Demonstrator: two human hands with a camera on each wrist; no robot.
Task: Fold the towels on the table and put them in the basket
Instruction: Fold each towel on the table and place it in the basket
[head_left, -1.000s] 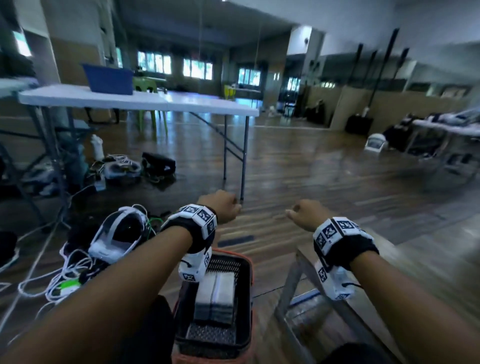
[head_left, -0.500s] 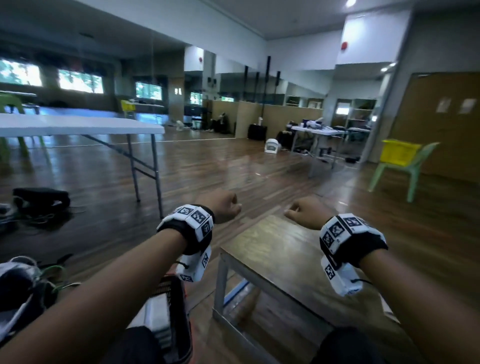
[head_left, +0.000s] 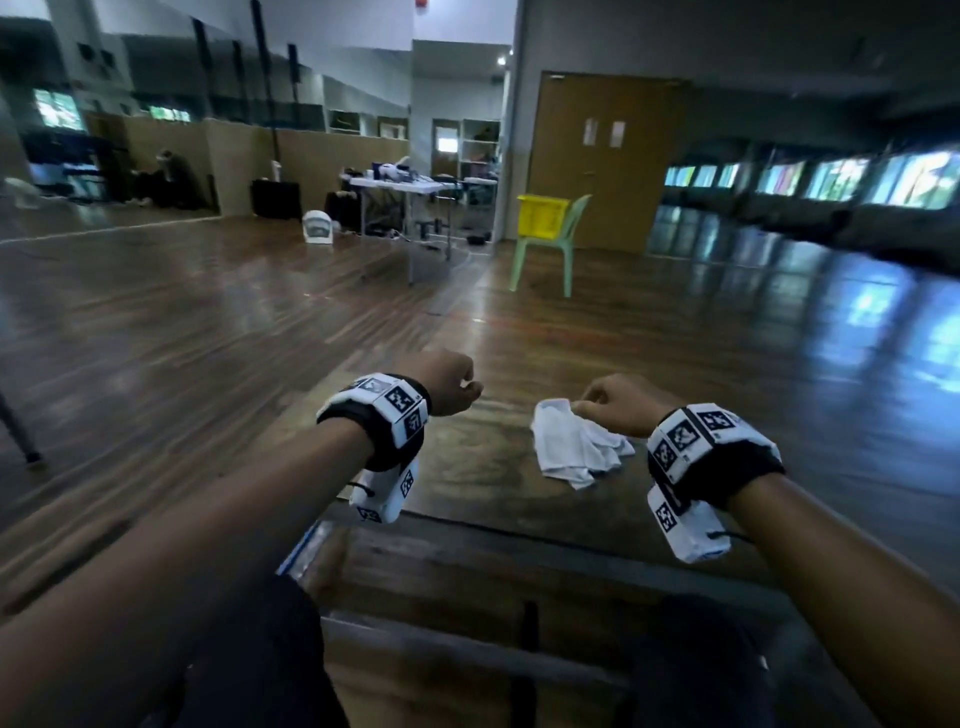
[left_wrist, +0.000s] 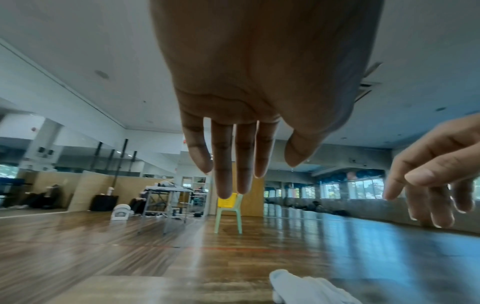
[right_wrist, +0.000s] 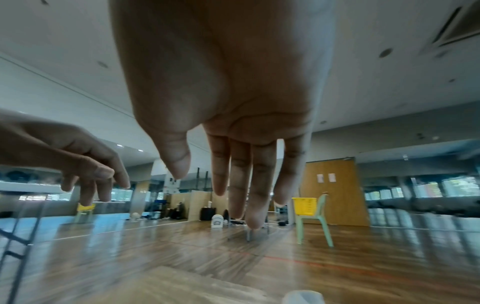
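Note:
A crumpled white towel (head_left: 574, 447) lies on the wooden table (head_left: 478, 488) in front of me. It shows at the bottom edge of the left wrist view (left_wrist: 306, 288) and as a sliver in the right wrist view (right_wrist: 303, 297). My right hand (head_left: 597, 405) hovers just over the towel's far right part, fingers hanging loose and empty (right_wrist: 241, 195). My left hand (head_left: 467, 387) hangs above bare table to the left of the towel, also empty, fingers relaxed downward (left_wrist: 233, 168). No basket is in view.
A green chair carrying a yellow crate (head_left: 543, 223) stands on the wood floor beyond the table. Farther back are a white folding table with gear (head_left: 405, 187), a white device on the floor (head_left: 318, 227) and a wooden door (head_left: 602, 156).
My head has swung right: the basket with folded towels and the floor clutter have left the view, and the wooden table with the crumpled towel has come in. Both hands stay raised and empty.

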